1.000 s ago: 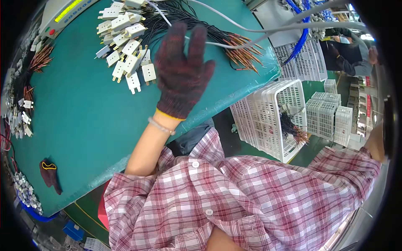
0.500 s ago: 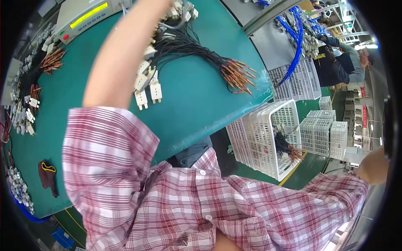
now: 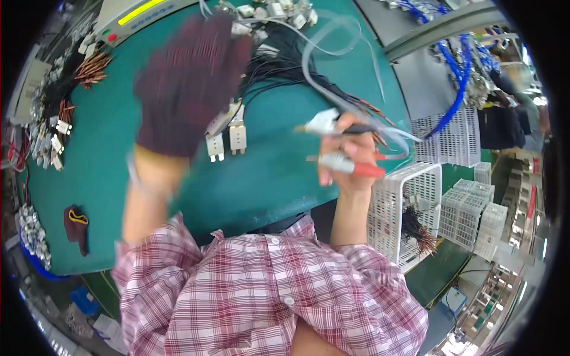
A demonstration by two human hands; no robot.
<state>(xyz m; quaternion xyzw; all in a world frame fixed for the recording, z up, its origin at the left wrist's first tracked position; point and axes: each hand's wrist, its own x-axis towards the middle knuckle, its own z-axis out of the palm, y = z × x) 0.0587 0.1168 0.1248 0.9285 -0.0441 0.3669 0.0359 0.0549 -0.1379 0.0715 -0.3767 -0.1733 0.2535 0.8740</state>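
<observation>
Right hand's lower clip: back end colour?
Red on the lower clip, slightly blurred; best in the head view.

Your head camera, the left of two fisheye units worn side by side, looks down from above your checked shirt (image 3: pixel 237 279) and faces out across the green table (image 3: pixel 279 178). Your shirt and forearms (image 3: pixel 350 222) stand close to the lens; your left hand (image 3: pixel 189 86) and right hand (image 3: pixel 355 149) also fall within near range. A white crate (image 3: pixel 385 219), to your right, sits lower and farther off. Straight edges bow toward the rim, and black cuts the view's corners
</observation>
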